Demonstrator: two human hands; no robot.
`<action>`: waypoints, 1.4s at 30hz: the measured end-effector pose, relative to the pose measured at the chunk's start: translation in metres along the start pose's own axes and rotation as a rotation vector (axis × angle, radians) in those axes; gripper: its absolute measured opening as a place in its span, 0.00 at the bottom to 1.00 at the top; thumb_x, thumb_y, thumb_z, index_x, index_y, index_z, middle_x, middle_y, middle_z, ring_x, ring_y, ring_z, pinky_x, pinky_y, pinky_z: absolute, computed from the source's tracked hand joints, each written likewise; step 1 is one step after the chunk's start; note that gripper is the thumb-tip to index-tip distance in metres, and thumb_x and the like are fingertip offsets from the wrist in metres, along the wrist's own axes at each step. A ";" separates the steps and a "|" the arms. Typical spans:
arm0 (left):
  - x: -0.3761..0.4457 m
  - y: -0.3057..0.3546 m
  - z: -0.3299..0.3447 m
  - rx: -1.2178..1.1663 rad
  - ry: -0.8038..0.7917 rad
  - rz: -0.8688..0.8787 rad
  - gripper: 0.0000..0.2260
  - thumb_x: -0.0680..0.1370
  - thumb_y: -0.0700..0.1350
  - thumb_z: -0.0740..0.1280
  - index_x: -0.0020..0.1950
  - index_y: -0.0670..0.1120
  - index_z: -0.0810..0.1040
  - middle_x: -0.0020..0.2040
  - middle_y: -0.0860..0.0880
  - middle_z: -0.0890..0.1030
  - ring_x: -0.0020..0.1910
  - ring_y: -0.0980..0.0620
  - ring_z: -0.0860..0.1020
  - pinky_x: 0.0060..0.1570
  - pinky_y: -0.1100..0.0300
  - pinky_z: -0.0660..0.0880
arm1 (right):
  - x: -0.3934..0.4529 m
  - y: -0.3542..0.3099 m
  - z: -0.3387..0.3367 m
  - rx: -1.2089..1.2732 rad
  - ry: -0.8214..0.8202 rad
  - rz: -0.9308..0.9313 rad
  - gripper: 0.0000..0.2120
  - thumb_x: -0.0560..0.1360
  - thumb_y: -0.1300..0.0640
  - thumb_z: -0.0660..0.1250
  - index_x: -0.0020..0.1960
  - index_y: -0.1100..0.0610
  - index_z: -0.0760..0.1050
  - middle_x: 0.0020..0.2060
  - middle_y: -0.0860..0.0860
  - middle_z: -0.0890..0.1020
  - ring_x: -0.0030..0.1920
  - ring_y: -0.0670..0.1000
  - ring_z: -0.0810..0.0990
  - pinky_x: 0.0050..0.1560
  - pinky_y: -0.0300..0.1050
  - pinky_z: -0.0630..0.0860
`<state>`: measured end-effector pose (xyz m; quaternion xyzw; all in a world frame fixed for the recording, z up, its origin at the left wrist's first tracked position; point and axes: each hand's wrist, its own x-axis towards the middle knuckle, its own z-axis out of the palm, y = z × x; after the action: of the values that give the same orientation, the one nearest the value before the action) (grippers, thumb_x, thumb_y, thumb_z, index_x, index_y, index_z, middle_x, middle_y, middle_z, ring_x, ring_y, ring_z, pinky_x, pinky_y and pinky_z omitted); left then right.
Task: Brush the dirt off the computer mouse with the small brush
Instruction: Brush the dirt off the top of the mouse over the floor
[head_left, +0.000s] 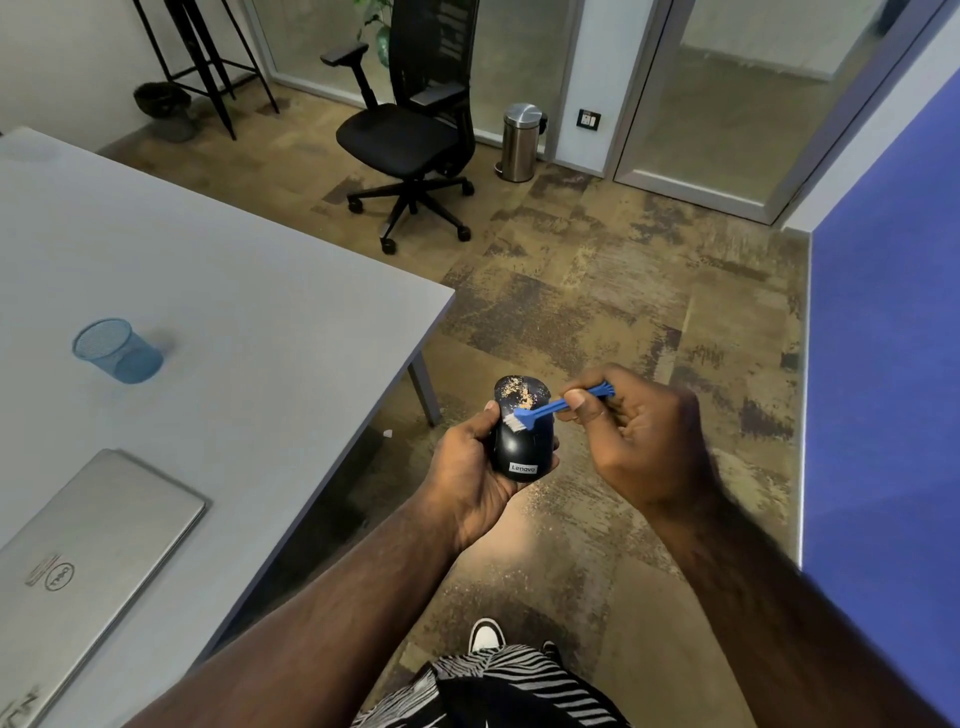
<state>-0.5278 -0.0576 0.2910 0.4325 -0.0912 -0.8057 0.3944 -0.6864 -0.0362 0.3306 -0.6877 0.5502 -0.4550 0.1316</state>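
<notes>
Your left hand (475, 475) cradles the black computer mouse (521, 434) from its 9 o'clock side, fingers wrapped under it and thumb along its edge, holding it in the air over the carpet, off the table's corner. The mouse's labelled end points toward you; tan dirt (519, 391) speckles its far end, at 12 o'clock. Your right hand (641, 434) pinches the blue handle of the small brush (558, 406) between thumb and curled fingers. The brush lies across the mouse from 3 o'clock, its white bristles (515, 423) touching the mouse's middle, just nearer you than the dirt. On the grey table (249, 291), at 9 o'clock, stand a blue mesh cup (117, 351) and, toward 8 o'clock, a closed silver laptop (88, 561). At 12 o'clock, well apart, stand a black office chair (415, 130) and a steel bin (521, 143).
</notes>
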 end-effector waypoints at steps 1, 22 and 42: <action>0.000 0.000 0.000 -0.003 -0.002 -0.002 0.19 0.83 0.50 0.54 0.57 0.37 0.77 0.48 0.36 0.83 0.44 0.40 0.81 0.51 0.45 0.77 | 0.000 0.001 0.001 -0.035 0.005 0.011 0.07 0.76 0.56 0.66 0.48 0.57 0.82 0.34 0.50 0.84 0.32 0.51 0.82 0.29 0.49 0.77; -0.004 0.001 0.001 -0.040 -0.016 -0.033 0.20 0.83 0.49 0.53 0.63 0.35 0.74 0.59 0.33 0.78 0.47 0.38 0.79 0.50 0.46 0.76 | 0.014 0.009 -0.010 -0.076 0.091 0.112 0.06 0.77 0.57 0.66 0.48 0.55 0.82 0.34 0.44 0.83 0.33 0.49 0.84 0.30 0.49 0.79; -0.001 0.004 -0.003 -0.037 -0.037 -0.034 0.20 0.83 0.50 0.53 0.62 0.36 0.74 0.57 0.34 0.80 0.48 0.38 0.80 0.51 0.45 0.76 | 0.016 0.014 -0.005 -0.069 -0.004 0.080 0.06 0.77 0.61 0.68 0.51 0.56 0.83 0.38 0.49 0.86 0.38 0.48 0.86 0.36 0.51 0.82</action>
<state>-0.5232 -0.0585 0.2918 0.4117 -0.0762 -0.8217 0.3866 -0.6997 -0.0542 0.3314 -0.6704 0.5921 -0.4288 0.1270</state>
